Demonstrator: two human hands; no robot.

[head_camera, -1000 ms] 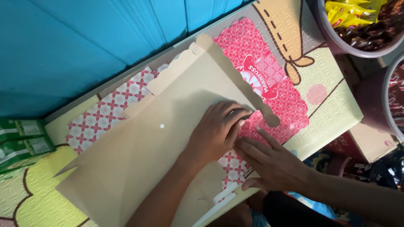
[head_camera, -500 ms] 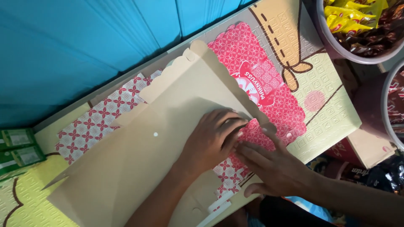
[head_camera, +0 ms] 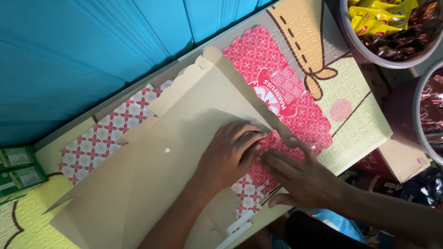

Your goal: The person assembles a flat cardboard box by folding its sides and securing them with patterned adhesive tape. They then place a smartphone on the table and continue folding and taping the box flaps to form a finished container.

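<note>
A flat cardboard box blank (head_camera: 138, 184) lies on a foam mat, plain brown inside and red and pink patterned outside (head_camera: 277, 87). A large brown flap with a scalloped edge is folded over the patterned panel. My left hand (head_camera: 228, 157) rests on this flap, its fingertips curled at the flap's edge near the fold. Just beside it, my right hand (head_camera: 297, 177) lies flat with fingers spread on the patterned panel, its fingertips touching the left hand's and the scalloped edge.
The yellow and tan foam mat (head_camera: 355, 120) runs along a blue wall (head_camera: 92, 55). Two tubs of wrapped sweets (head_camera: 392, 27) stand at the right. Green packets (head_camera: 20, 166) lie at the left edge, and a brown carton (head_camera: 401, 159) sits at the lower right.
Both hands have stayed together on the fold and shifted slightly along it. The brown flap lies a little flatter against the patterned panel.
</note>
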